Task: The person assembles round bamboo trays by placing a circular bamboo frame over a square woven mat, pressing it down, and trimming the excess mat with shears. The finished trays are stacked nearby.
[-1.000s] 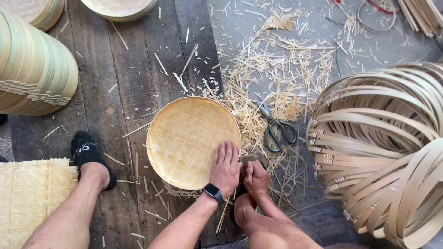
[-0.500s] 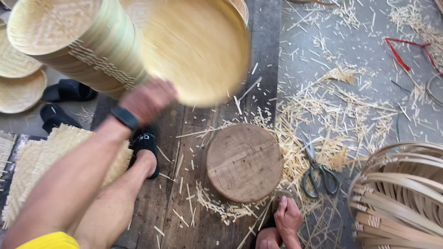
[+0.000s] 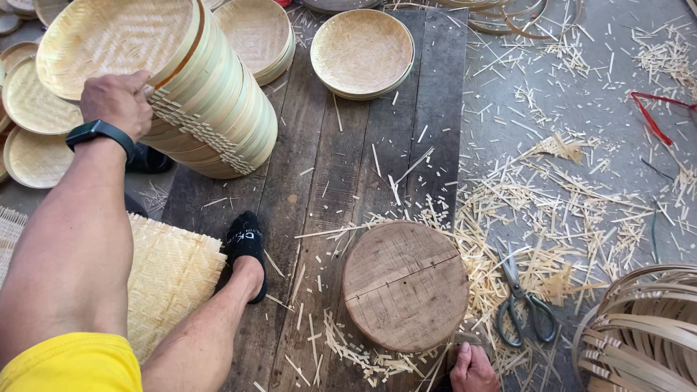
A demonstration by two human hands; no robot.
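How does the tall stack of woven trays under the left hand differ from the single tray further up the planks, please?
The tall stack leans on its side, many trays deep, with the left hand on its top tray; the single tray lies flat, face up, untouched. The stack shows its banded rims; the single tray shows its weave. Both are round, pale bamboo.

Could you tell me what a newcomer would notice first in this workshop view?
Probably the tall stack of woven trays lying tilted at upper left, with the left hand resting on its top tray. Next, the round wooden block at lower centre, ringed by bamboo trimmings that spread to the right, with scissors beside it. The right hand shows just below the block at the bottom edge.
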